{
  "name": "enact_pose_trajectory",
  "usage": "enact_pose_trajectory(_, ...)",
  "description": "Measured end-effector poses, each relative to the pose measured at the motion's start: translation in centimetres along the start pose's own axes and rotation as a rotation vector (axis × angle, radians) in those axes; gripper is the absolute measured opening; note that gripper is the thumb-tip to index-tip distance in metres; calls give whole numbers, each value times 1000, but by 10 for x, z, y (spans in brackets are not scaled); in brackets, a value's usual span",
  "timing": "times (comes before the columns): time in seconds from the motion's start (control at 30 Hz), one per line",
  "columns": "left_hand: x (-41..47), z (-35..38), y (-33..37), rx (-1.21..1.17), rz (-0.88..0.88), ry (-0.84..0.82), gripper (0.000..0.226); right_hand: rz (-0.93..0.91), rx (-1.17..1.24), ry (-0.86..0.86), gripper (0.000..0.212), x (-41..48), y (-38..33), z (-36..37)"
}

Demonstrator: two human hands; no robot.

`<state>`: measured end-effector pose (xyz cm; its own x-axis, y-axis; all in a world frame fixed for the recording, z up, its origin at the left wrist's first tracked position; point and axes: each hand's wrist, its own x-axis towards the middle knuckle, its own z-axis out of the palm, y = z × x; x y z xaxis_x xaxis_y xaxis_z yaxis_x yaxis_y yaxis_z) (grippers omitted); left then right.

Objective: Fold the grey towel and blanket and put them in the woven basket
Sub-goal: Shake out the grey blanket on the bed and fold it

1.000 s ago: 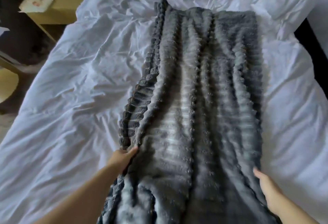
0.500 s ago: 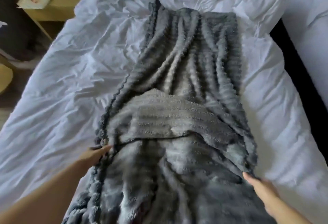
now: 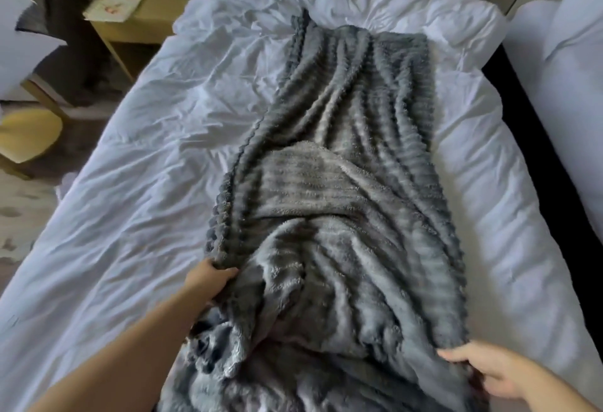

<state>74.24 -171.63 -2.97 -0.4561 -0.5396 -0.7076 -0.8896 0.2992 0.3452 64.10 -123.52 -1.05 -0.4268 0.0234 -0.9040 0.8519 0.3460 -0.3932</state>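
A long grey ribbed fleece blanket (image 3: 342, 157) lies lengthwise down the middle of the white bed (image 3: 130, 183), rumpled and bunched across its middle and near end. My left hand (image 3: 208, 277) grips the blanket's left edge, fingers curled into the fabric. At the lower right, my right hand (image 3: 483, 369) holds the blanket's right edge, thumb on top. No towel or woven basket is in view.
A wooden bedside table (image 3: 143, 10) with a card on it stands at the upper left. A yellow stool (image 3: 26, 137) sits on the floor to the left. A second white bed or pillow (image 3: 564, 85) lies beyond a dark gap on the right.
The blanket lay flat a second ago; both hands have drawn its edges towards me, and it now bunches with a fold across the middle. The view has tilted up.
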Motion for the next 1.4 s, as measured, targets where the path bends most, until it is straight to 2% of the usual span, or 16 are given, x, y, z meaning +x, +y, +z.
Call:
enact_pose_trajectory(0.1, -36, -13, -15, -205, -160, -452, 26, 67, -89, 104, 78, -32, -1, 25)
enact_pose_trajectory(0.17, -59, -7, -23, -138, -143, -513, 22, 55, -137, 124, 70, -50, 5, 41)
enact_pose_trajectory(0.27, -73, -16, 4, -100, -17, -284, 22, 39, -455, 112, 78, -62, -13, 53)
enact_pose_trajectory(0.3, -71, -29, 22, -127, 50, -158, 25, -47, -553, 150, 73, -65, -33, 51)
enact_pose_trajectory(0.37, -62, -70, 63, -273, 169, 125, 24, -405, -625, 456, 39, -75, -98, 36)
enact_pose_trajectory(0.43, -48, -113, 93, -328, 272, 373, 13, -671, -399, 798, 23, -89, -164, 16)
enact_pose_trajectory(0.5, -35, -134, 97, -285, 248, 472, 41, -770, -131, 896, 32, -98, -199, 6)
enact_pose_trajectory(0.63, -28, -90, 47, -98, 176, 295, 64, -610, -246, 734, 50, -72, -167, 23)
enact_pose_trajectory(0.8, -19, -9, -66, 49, -99, 69, 62, -184, -434, 451, 62, -11, -17, 34)
enact_pose_trajectory(0.97, -11, 38, -123, -102, -135, 61, 52, 118, -380, 548, 75, 13, 99, 28)
enact_pose_trajectory(1.03, -15, 52, -131, -145, -212, -45, 41, 167, -348, 529, 63, 15, 126, 37)
enact_pose_trajectory(1.1, -21, 57, -126, -112, -227, -173, 38, 180, -309, 381, 45, 17, 135, 50)
enact_pose_trajectory(1.17, -22, 48, -99, -53, -165, -135, 32, 117, -313, 288, 45, 16, 110, 56)
enact_pose_trajectory(1.27, -16, 6, -38, -117, -40, 58, 27, -146, -327, 390, 55, 9, 17, 43)
enact_pose_trajectory(1.33, -12, -24, 1, -211, 43, 191, 27, -332, -248, 478, 44, -2, -46, 30)
enact_pose_trajectory(1.4, -7, -50, 35, -458, 95, 306, 26, -498, -100, 589, 42, -12, -95, 19)
